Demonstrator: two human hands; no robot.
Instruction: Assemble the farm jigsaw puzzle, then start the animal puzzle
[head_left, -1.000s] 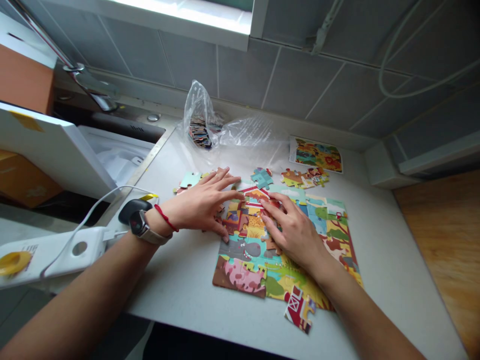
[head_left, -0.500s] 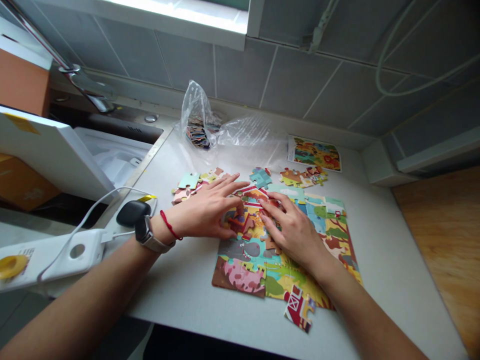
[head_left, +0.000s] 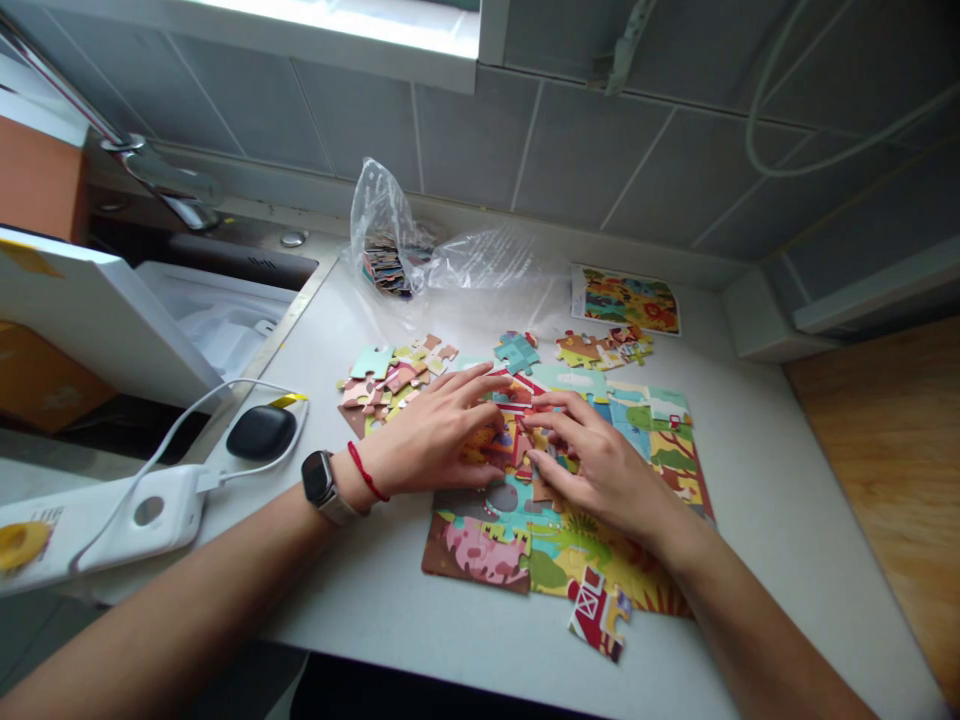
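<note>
A colourful animal jigsaw puzzle (head_left: 480,545) lies partly joined on the white counter, with my hands over its middle. My left hand (head_left: 439,425) comes in from the left, thumb and bent fingers on a red and purple puzzle piece (head_left: 514,438). From the other side, my right hand (head_left: 600,460) has its thumb and fingertips at the same piece's right edge. The area under both palms is hidden. A loose red barn piece (head_left: 598,615) overlaps the puzzle's front edge. Further loose pieces (head_left: 397,375) are heaped beyond my left hand.
Teal pieces (head_left: 517,352) and brown and yellow pieces (head_left: 604,347) lie behind the puzzle. A printed picture card (head_left: 628,300) and a clear plastic bag (head_left: 386,235) with stacked pieces are near the wall. A power strip (head_left: 161,515), black device (head_left: 261,432) and sink (head_left: 247,262) are at left.
My left hand has moved right with the red and purple piece, which now lies flatter. My right hand's fingers have bent and drawn up to its edge. The view has shifted slightly.
</note>
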